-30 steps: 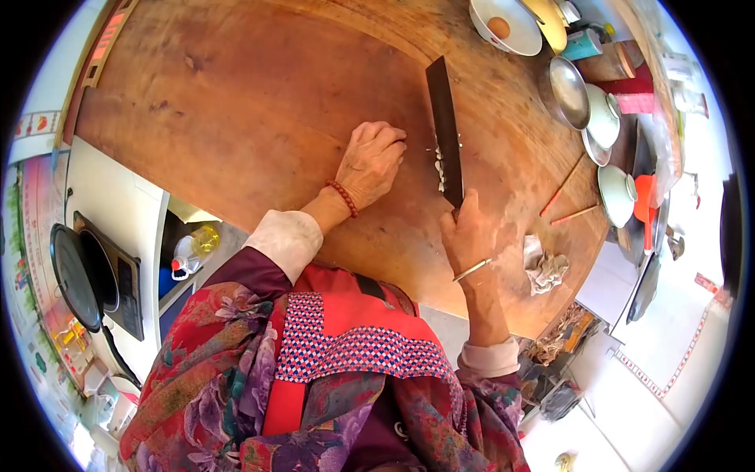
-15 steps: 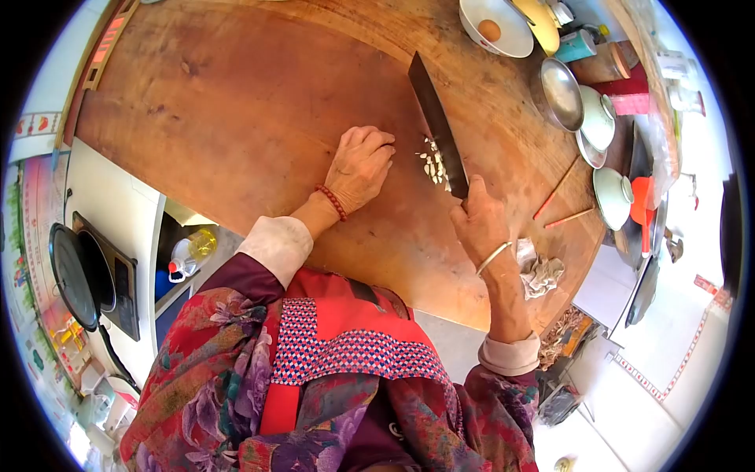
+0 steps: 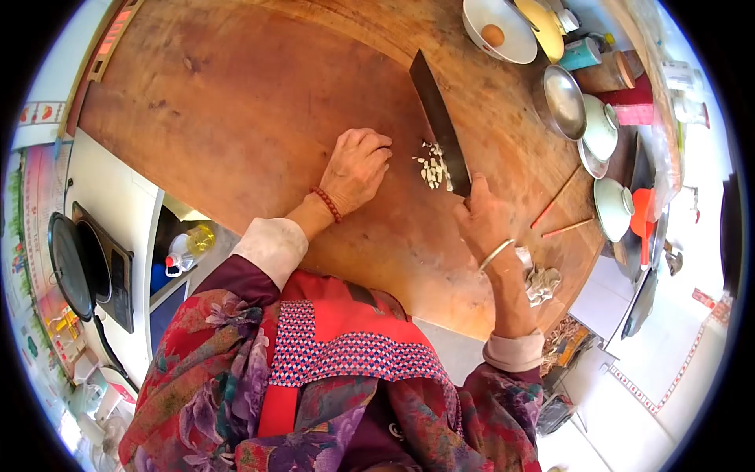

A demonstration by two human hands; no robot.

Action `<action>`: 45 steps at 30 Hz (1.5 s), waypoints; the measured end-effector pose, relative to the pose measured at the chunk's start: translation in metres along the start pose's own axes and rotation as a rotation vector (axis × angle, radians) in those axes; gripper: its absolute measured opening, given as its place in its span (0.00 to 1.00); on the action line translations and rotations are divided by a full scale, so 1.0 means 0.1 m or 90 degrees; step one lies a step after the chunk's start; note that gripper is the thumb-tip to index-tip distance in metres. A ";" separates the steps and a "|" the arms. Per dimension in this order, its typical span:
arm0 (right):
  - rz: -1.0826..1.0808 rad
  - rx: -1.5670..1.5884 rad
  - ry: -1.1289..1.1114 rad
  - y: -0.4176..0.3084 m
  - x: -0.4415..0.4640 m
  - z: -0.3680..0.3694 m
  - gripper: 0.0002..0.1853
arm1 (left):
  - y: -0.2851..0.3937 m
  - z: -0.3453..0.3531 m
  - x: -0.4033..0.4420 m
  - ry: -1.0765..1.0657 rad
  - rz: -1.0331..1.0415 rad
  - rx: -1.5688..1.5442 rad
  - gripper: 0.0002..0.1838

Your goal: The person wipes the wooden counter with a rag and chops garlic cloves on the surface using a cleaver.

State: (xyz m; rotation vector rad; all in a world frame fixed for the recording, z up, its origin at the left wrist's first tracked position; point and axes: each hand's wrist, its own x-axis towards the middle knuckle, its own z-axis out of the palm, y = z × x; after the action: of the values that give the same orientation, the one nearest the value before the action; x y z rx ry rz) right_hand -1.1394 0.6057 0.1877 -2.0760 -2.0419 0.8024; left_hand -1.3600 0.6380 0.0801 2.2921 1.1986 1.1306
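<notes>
Cleaver [image 3: 440, 126]: right hand [image 3: 484, 220], fingers wrapped firmly round its grip.
White chopped pieces [image 3: 432, 170]: on the desk [image 3: 236, 118], just left of the cleaver.
Left hand [image 3: 358, 167]: fingers curled in, nothing visibly held — farther left.
Chopping: apparently underway — another cut calls for left fingers clear.

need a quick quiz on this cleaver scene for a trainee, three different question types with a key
1. Multiple choice: what is in the right hand?
A) a spoon
B) a cleaver
C) a cloth

2. True or false: the egg lies outside the white bowl.

3. Short answer: what lies between the left hand and the blade?

Key:
1. B
2. False; the egg is in the white bowl.
3. Small white pieces.
</notes>
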 end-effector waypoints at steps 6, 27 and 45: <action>-0.091 -0.041 0.103 0.19 0.02 0.19 0.14 | -0.01 0.00 0.02 0.001 -0.009 0.005 0.12; 0.089 0.021 0.051 -0.23 -0.22 0.16 0.10 | 0.00 0.00 0.00 -0.002 -0.007 -0.006 0.12; 0.160 0.087 0.102 -0.44 -0.18 0.49 0.11 | -0.01 -0.01 0.01 0.007 -0.004 -0.026 0.11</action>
State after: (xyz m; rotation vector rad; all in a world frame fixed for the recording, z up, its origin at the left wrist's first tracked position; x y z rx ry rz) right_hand -1.1996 0.5787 0.1703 -2.2649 -1.6215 0.7584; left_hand -1.3609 0.6394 0.0805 2.2531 1.1755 1.1562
